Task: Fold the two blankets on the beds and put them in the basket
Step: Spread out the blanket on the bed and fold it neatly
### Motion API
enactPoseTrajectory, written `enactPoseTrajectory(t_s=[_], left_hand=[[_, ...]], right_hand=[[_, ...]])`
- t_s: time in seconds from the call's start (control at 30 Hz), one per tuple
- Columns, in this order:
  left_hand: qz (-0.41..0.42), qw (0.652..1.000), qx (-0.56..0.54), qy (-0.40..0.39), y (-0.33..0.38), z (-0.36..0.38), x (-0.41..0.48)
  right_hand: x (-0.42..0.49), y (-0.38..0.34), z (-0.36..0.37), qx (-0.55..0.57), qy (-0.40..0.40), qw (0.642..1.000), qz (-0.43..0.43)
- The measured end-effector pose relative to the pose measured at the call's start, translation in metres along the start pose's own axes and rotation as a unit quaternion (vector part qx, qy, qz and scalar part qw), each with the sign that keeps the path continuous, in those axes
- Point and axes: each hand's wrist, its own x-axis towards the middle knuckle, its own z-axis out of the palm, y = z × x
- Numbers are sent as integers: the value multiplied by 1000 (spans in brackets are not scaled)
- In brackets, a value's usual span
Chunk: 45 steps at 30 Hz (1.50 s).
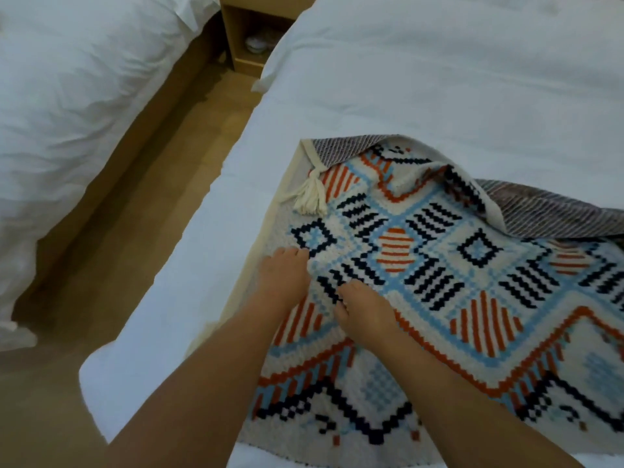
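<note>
A woven blanket [449,271] with orange, navy and light-blue geometric patterns lies on the right bed [439,79]. Its far edge is turned over, showing a striped underside and a cream tassel [309,195]. My left hand [283,275] rests on the blanket near its left border, fingers curled into the fabric. My right hand [364,312] lies close beside it on the blanket, its fingers also bent down into the weave. Both hands seem to pinch the cloth. No basket and no second blanket are in view.
A second bed [74,96] with white bedding stands at the left. A strip of tan floor [135,214] runs between the beds. A wooden nightstand [250,32] with an open shelf sits at the far end of the gap.
</note>
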Motion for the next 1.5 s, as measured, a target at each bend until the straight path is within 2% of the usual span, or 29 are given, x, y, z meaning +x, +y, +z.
enactPoseTrajectory(t_s=[0.23, 0.4, 0.6, 0.7, 0.83, 0.93, 1.0, 1.03, 1.1, 1.13, 1.17, 1.2, 1.27, 1.3, 1.4, 1.5], left_hand=[[52, 998, 3, 22, -2, -6, 134], [-3, 1000, -27, -1, -3, 3, 199], [-16, 1000, -12, 20, -10, 8, 261], [-20, 999, 20, 18, -16, 4, 293], [-109, 990, -85, 43, -34, -27, 352], [-92, 981, -133, 110, -41, -51, 384], [-138, 945, -234, 182, -47, -61, 402], [-181, 907, -314, 212, -51, -66, 409], [-230, 825, -462, 232, -54, -69, 418], [-222, 812, -492, 221, -52, -67, 418], [-200, 835, -471, 200, -48, -62, 413], [-168, 875, -416, 181, -44, -53, 406], [-91, 954, -250, 137, -38, -30, 388], [-53, 977, -169, 117, -36, -18, 379], [6, 997, -18, 72, -35, 7, 357], [-16, 999, 4, 52, -37, 12, 339]], right_hand=[[128, 19, -40, -9, 57, 998, 20], [193, 37, -60, -6, 76, 997, 7], [260, 60, -73, -89, 95, 991, -8], [290, 74, -76, -113, 76, 991, 2], [342, 97, -94, -93, 38, 994, 30], [384, 105, -114, -80, 23, 996, 35], [407, 102, -123, -63, 40, 997, 26], [415, 98, -125, -64, 51, 996, 17], [420, 89, -120, -107, 82, 991, 3], [417, 86, -114, -133, 98, 986, -1], [413, 84, -105, -147, 106, 983, -1], [407, 83, -95, -147, 103, 984, 5], [397, 84, -79, -129, 76, 988, 26], [394, 84, -73, -129, 66, 989, 34], [385, 81, -67, -134, 56, 989, 29], [361, 78, -63, -117, 31, 992, 20]])
